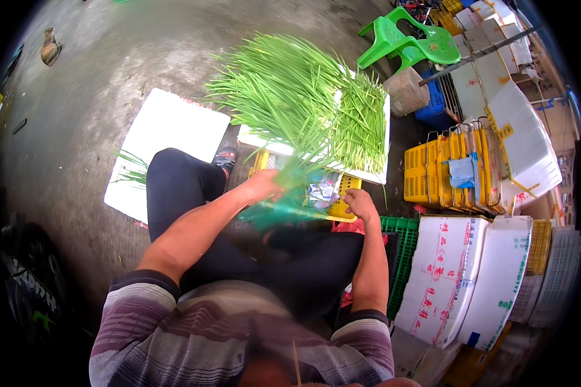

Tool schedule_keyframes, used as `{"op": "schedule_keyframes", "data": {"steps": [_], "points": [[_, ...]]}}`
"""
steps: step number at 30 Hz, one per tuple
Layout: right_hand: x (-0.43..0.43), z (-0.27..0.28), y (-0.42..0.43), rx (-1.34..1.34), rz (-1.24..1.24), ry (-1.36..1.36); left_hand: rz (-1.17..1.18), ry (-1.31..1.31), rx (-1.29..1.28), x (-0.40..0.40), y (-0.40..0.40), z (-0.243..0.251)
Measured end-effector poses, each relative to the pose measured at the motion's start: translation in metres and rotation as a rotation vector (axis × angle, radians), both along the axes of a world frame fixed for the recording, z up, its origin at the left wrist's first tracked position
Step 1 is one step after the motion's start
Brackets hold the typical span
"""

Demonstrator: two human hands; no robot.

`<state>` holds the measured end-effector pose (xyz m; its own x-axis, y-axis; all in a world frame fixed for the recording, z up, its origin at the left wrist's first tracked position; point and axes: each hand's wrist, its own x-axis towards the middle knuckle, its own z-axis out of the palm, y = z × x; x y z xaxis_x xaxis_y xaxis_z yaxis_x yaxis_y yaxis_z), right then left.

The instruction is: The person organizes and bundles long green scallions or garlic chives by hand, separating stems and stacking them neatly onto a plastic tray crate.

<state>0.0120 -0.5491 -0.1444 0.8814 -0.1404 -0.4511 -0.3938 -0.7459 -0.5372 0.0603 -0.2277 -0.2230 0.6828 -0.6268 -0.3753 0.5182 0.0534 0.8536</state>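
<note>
My left hand (267,186) is closed around a small bunch of long green leafy stalks (298,167), blurred by motion. Sheer green plastic or netting (281,208) hangs just below that hand. My right hand (359,203) is at the right rim of a yellow plastic basket (351,186), its fingers bent; whether they grip anything is unclear. Beyond both hands a large heap of green stalks (281,87) lies over a white foam box or lid (386,121). A few loose stalks (133,169) rest on a white foam board (179,121) beside my knee.
At the right stand yellow crates (421,169), a green crate (402,261) and white foam boxes (440,275). A green plastic chair (406,41), a blue crate (431,99) and a metal pole (484,53) are at the upper right. A cat (51,48) sits far left.
</note>
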Motion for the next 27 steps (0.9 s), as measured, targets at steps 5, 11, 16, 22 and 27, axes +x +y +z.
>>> {"op": "schedule_keyframes", "data": {"steps": [5, 11, 16, 22, 27], "points": [[-0.008, -0.009, 0.017, -0.309, -0.078, -0.338, -0.009, -0.09, 0.039, -0.002, -0.002, 0.002], [-0.017, -0.002, 0.079, 0.505, -0.201, 0.031, -0.062, -0.108, 0.006, -0.001, -0.004, 0.013], [-0.006, 0.005, 0.128, 1.293, -0.493, -0.135, -0.16, -0.064, -0.157, -0.008, -0.005, 0.038], [0.008, -0.019, 0.139, 1.067, -0.41, -0.283, -0.236, -0.049, -0.157, -0.008, -0.011, 0.026], [0.006, -0.001, 0.144, 1.221, -0.372, -0.216, -0.299, -0.121, -0.04, -0.006, -0.01, 0.028]]}}
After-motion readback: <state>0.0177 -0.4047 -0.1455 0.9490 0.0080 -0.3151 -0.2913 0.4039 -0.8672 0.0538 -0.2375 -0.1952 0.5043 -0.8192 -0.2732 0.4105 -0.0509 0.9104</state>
